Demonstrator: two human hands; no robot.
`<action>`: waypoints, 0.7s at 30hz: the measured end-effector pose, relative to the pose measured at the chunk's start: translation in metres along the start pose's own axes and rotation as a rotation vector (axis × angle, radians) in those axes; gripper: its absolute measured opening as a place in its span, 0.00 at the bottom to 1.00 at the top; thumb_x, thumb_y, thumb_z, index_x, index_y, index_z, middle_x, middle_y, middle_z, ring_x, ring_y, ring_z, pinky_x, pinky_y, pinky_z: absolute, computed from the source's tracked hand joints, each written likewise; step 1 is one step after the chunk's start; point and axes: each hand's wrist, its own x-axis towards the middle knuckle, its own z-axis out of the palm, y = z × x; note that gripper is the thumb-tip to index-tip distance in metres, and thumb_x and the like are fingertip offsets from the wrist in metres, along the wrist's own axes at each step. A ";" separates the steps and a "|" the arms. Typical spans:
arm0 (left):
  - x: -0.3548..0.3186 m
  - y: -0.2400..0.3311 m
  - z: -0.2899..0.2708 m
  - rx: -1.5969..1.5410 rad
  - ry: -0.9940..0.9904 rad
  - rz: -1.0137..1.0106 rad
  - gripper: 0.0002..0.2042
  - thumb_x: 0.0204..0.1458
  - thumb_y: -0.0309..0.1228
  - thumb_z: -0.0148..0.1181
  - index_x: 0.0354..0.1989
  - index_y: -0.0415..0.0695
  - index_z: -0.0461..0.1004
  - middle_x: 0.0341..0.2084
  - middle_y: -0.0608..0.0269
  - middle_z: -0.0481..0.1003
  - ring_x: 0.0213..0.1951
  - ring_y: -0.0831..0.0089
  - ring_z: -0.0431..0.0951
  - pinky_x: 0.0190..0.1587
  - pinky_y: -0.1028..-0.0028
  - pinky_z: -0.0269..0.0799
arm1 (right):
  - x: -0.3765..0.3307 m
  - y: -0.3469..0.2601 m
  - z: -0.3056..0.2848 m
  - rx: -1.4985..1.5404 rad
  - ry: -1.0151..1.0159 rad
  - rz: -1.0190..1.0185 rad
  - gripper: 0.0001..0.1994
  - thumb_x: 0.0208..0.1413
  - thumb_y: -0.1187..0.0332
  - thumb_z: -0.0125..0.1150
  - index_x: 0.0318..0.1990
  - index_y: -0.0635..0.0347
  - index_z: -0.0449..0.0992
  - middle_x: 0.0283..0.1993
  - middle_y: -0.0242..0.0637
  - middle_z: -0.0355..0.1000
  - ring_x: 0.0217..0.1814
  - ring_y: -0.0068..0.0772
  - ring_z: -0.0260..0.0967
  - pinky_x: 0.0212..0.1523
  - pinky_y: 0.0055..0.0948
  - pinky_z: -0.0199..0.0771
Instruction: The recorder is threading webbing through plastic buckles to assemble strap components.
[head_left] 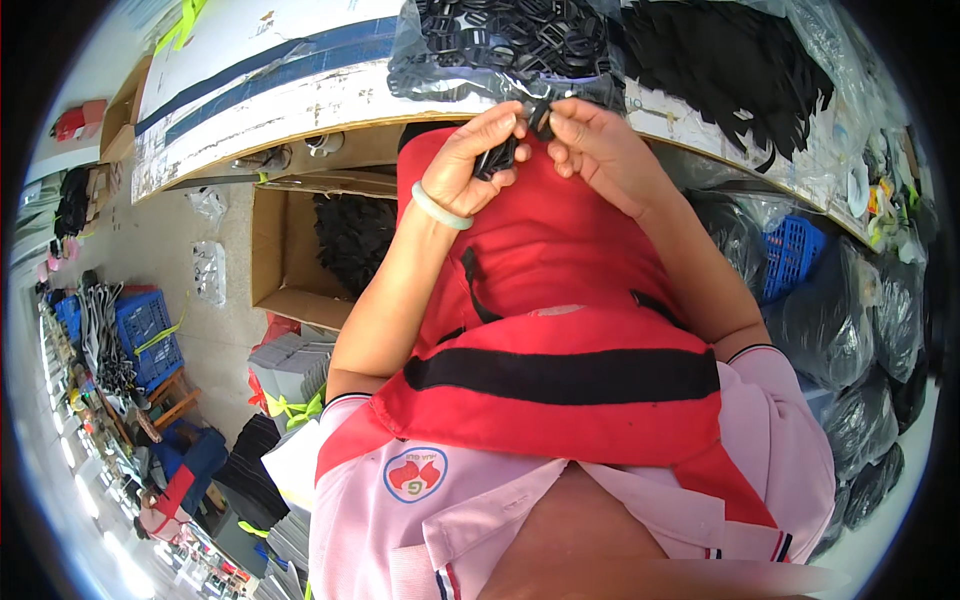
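At the table's near edge, my left hand is closed around several black plastic buckles, its thumb and index finger at a small black piece between the hands. My right hand pinches that same piece from the other side. It looks like a short strap at a buckle, but the fingers partly cover it. Just beyond both hands lies a clear plastic bag full of loose black buckles. To its right, a pile of black strap pieces spreads over the table.
The worn white table has a blue band. Below it at left stands an open cardboard box with black pieces inside. Dark filled plastic bags and a blue crate are at right. Another person is far left.
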 end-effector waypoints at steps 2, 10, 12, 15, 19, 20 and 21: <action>-0.006 -0.006 0.007 0.143 0.038 -0.004 0.14 0.57 0.29 0.58 0.50 0.39 0.71 0.33 0.62 0.74 0.29 0.72 0.76 0.17 0.82 0.64 | -0.004 0.011 -0.005 0.106 0.016 0.034 0.11 0.62 0.68 0.53 0.50 0.62 0.70 0.38 0.28 0.71 0.32 0.17 0.68 0.34 0.18 0.70; -0.017 -0.022 0.010 0.708 0.164 0.021 0.08 0.54 0.26 0.60 0.42 0.38 0.77 0.25 0.63 0.75 0.23 0.80 0.73 0.16 0.86 0.61 | -0.023 0.032 -0.003 -0.075 0.186 0.052 0.10 0.59 0.70 0.57 0.47 0.61 0.72 0.39 0.31 0.73 0.36 0.21 0.71 0.37 0.19 0.72; -0.018 -0.026 0.008 0.635 0.172 -0.002 0.07 0.54 0.26 0.60 0.40 0.38 0.77 0.25 0.63 0.75 0.23 0.80 0.73 0.16 0.85 0.61 | -0.029 0.005 -0.009 -0.426 0.303 -0.104 0.08 0.58 0.71 0.58 0.44 0.61 0.73 0.38 0.31 0.73 0.35 0.20 0.70 0.36 0.20 0.72; -0.018 -0.028 -0.008 0.537 0.158 -0.035 0.08 0.57 0.30 0.58 0.39 0.40 0.76 0.26 0.63 0.74 0.25 0.76 0.74 0.16 0.83 0.62 | -0.033 -0.040 -0.044 -1.268 0.642 -0.727 0.04 0.55 0.70 0.60 0.35 0.59 0.77 0.34 0.34 0.73 0.34 0.26 0.72 0.36 0.22 0.71; -0.018 -0.033 -0.009 0.242 0.115 -0.066 0.09 0.61 0.35 0.52 0.39 0.41 0.72 0.30 0.62 0.72 0.31 0.72 0.74 0.17 0.82 0.63 | -0.037 -0.076 -0.125 -1.806 1.055 -0.669 0.10 0.50 0.63 0.65 0.36 0.59 0.78 0.34 0.37 0.74 0.35 0.40 0.71 0.38 0.32 0.71; -0.017 -0.033 -0.002 0.196 0.162 -0.092 0.09 0.61 0.35 0.52 0.39 0.41 0.72 0.31 0.62 0.72 0.30 0.72 0.74 0.17 0.82 0.64 | -0.039 -0.073 -0.149 -1.882 1.039 -0.646 0.11 0.48 0.61 0.67 0.33 0.59 0.78 0.32 0.37 0.74 0.33 0.41 0.71 0.37 0.36 0.71; -0.019 -0.034 0.001 0.148 0.220 -0.110 0.09 0.61 0.34 0.52 0.38 0.41 0.71 0.31 0.62 0.72 0.29 0.72 0.74 0.17 0.82 0.64 | -0.038 -0.075 -0.158 -1.876 1.030 -0.646 0.11 0.48 0.61 0.67 0.33 0.59 0.78 0.32 0.37 0.74 0.33 0.41 0.71 0.37 0.36 0.71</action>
